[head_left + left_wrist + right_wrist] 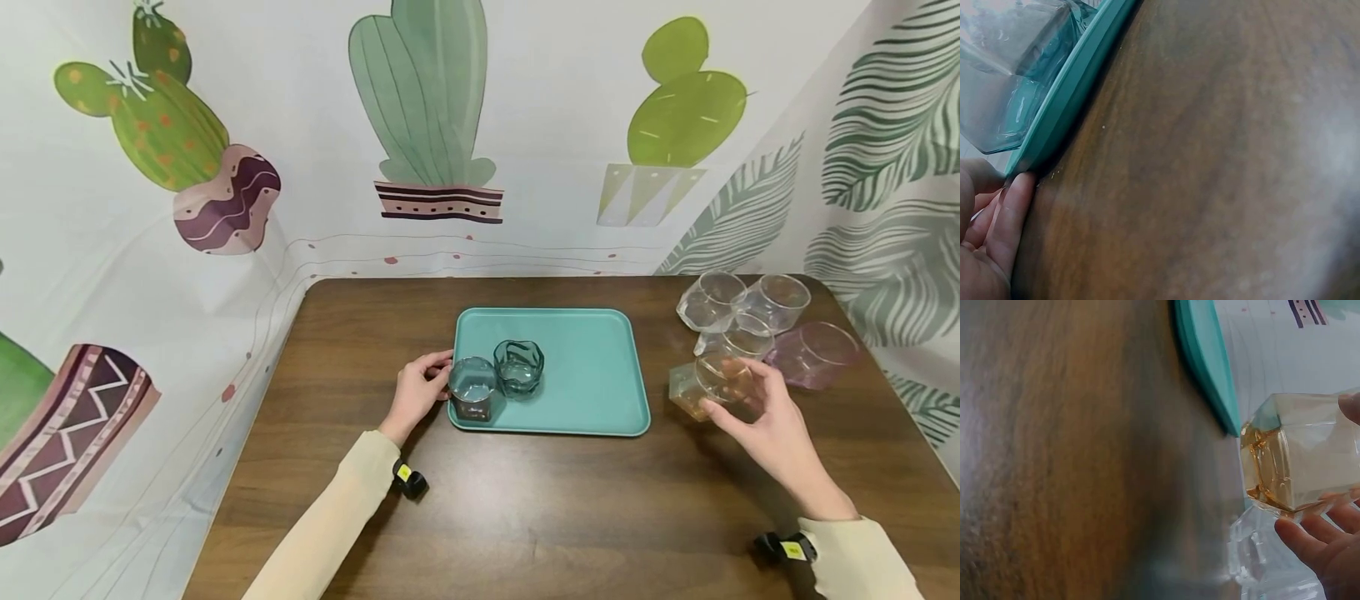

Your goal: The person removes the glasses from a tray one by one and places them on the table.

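A teal tray (577, 375) lies on the wooden table and carries two glasses. One is a grey-blue glass (473, 390) at the tray's left edge; beside it stands a dark green glass (519, 368). My left hand (416, 392) pinches the tray's left rim, and in the left wrist view the thumb and fingers meet at its edge (1054, 122). To the right of the tray, my right hand (772, 425) grips an amber glass (693, 392) between thumb and fingers. That amber glass (1310, 450) is tilted, its base pointing toward the tray.
Behind my right hand, several clear glasses (780, 302) stand close together at the table's back right. A pinkish-purple glass (816, 357) is beside them. A wall cloth printed with cacti (435, 92) hangs along the table's (480, 517) back edge.
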The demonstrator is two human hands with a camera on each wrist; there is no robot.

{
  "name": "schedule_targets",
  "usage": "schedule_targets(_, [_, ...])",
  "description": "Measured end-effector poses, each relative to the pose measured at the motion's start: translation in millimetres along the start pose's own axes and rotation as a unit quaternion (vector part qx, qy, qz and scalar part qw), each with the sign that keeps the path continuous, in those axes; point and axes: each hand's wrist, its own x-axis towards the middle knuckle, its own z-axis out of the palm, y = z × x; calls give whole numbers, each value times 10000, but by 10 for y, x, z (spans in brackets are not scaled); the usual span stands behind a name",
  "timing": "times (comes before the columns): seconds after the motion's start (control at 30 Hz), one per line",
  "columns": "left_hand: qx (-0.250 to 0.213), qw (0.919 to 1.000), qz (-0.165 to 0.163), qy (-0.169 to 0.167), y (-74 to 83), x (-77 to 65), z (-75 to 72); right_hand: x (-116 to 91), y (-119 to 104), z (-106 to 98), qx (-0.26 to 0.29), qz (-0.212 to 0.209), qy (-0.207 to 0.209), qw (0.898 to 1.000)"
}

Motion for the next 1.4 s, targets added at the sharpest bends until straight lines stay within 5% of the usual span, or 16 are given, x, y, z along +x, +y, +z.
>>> schedule_targets(0.73, [3,10000,-6,16,29,-12,-10,8,162,136,-96,186,168,9996])
schedule_targets(1.4, [-14,10000,23,-26,5,-12,-11,-247,314,-277,-114,462,233,9986])
